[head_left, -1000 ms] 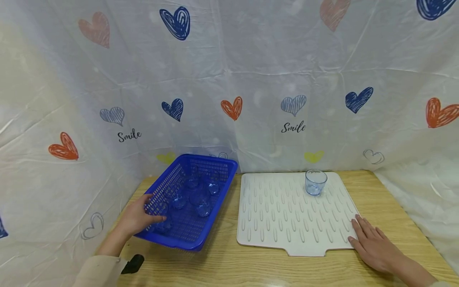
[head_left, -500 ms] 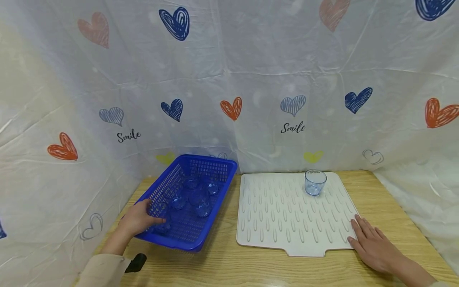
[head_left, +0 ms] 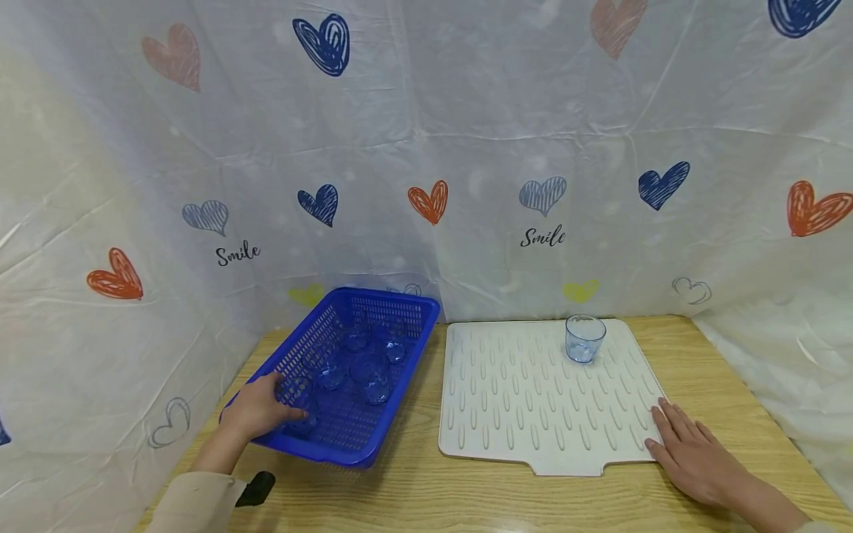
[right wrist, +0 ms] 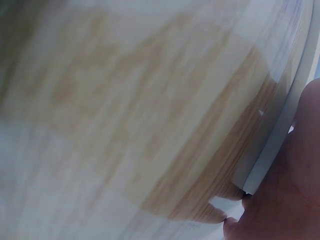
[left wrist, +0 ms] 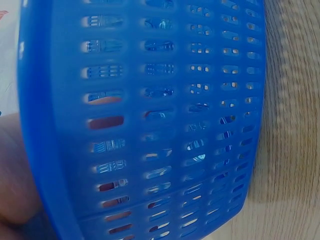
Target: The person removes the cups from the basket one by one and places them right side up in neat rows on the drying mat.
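A blue plastic basket (head_left: 373,444) holds several clear, blue-tinted glasses, one of them a drinking glass (head_left: 376,389) near its middle. My left hand (head_left: 256,409) reaches over the basket's left wall, with fingers and thumb on either side of the nearest glass (head_left: 303,423). In the left wrist view, the slotted basket wall (left wrist: 135,130) hides most of the grip; skin and glass show through the slots. On the right, my right hand (head_left: 696,455) lies flat, its straight fingertips on the edge of a white ridged drying mat (head_left: 526,414). Another glass (head_left: 585,340) stands upright on the mat.
Basket and mat sit side by side on a wooden table (head_left: 426,496), a narrow strip of wood between them. Behind hangs a white curtain (head_left: 486,148) printed with hearts. A black device (head_left: 256,488) is at my left wrist.
My left hand has shifted slightly down and left at the basket's side, lower over the nearest glass. My right hand, the mat and the glass on it stay in place.
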Demonstrator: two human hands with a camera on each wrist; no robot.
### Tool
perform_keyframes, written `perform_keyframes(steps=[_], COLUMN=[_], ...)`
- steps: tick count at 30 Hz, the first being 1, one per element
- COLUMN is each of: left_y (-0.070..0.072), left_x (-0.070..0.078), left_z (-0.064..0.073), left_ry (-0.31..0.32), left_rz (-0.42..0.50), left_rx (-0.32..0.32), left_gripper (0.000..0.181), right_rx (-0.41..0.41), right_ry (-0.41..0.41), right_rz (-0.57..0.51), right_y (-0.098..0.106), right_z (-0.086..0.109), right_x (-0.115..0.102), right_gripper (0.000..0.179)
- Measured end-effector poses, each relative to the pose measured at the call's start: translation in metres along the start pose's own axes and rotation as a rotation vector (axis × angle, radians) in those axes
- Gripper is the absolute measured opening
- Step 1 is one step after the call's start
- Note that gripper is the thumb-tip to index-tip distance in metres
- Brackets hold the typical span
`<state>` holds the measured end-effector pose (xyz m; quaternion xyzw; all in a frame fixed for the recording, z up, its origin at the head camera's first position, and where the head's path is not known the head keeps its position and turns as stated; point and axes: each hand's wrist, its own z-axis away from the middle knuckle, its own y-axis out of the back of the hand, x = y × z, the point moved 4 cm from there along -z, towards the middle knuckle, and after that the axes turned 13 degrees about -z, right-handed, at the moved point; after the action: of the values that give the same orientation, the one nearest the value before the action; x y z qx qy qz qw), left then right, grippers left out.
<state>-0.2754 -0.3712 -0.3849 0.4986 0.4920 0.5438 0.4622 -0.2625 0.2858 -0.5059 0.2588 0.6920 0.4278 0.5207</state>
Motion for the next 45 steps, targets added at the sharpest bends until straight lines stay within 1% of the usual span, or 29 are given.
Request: perform_keyframes(steps=[10,12,17,24,28,32,35,36,40,45], left_y=[-0.004,-0.005,-0.007,-0.007,-0.006,-0.007,-0.008,-0.008,-0.006,-0.001], left_x=[-0.001,-0.002,-0.002,0.003,0.005,0.007,0.008,0.008,0.009,0.011], left_z=[0.000,0.000,0.002,0.002,0.001,0.002,0.002,0.002,0.002,0.002], left_ry=[-0.003,-0.011,-0.033,-0.053,-0.042,-0.033,-0.031,-0.027,-0.008,0.017], left_rz=[0.021,0.029,0.043,0.083,0.105,0.132,0.168,0.179,0.218,0.256], left_rx=[0.006,0.012,0.038,0.070,0.090,0.098,0.103,0.107,0.117,0.113], left_gripper=[0.098,0.098,0.096,0.094,0.094,0.095,0.095,0.096,0.096,0.097], right_rx=[-0.010,-0.020,-0.013,-0.008,-0.004,-0.014,-0.023,-0.017,-0.016,-0.011], right_ry=[-0.001,-0.009,0.000,0.001,0.003,-0.007,-0.018,-0.011,-0.010,-0.009], right_rz=[-0.034,-0.046,-0.031,-0.014,-0.001,-0.019,-0.036,-0.032,-0.043,-0.029], right_y=[-0.002,-0.003,-0.003,-0.003,-0.002,-0.003,-0.004,-0.004,-0.004,-0.001], right_z=[0.000,-0.001,-0.001,0.000,0.000,0.000,0.000,0.000,0.000,0.000], right_x=[0.002,0.003,0.004,0.004,0.003,0.005,0.006,0.006,0.006,0.002], right_gripper=[0.069,0.070,0.069,0.067,0.067,0.068,0.069,0.069,0.069,0.068])
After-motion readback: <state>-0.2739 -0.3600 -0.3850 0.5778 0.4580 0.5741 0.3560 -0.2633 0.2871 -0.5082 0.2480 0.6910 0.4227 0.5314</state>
